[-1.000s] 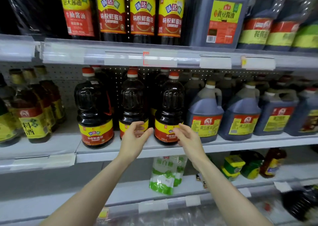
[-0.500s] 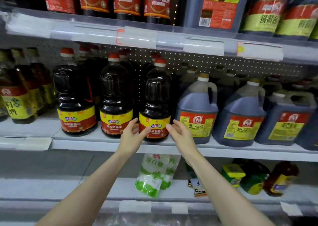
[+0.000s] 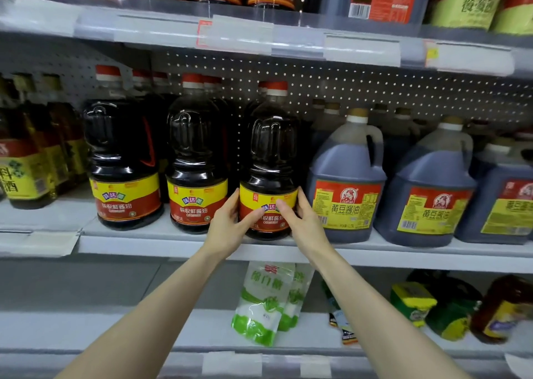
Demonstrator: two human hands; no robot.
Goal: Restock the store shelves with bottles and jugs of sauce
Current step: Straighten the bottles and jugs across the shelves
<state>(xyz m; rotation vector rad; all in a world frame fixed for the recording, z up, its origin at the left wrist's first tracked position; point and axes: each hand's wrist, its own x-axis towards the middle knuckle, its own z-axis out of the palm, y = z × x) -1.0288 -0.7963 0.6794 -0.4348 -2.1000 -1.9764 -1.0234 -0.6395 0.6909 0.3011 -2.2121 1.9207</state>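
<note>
Gripping bottle (image 3: 269, 159) | left hand (image 3: 227, 224), right hand (image 3: 307, 222) | shelf (image 3: 144, 244) edge | jug (image 3: 346, 176) beside

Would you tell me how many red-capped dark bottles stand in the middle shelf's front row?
3: left bottle, middle bottle, right bottle held by left hand and right hand. More partly hidden behind.

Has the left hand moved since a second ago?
Yes. The left hand has gone right, from the middle bottle's label to the right bottle, whose left side it now grips.
</note>
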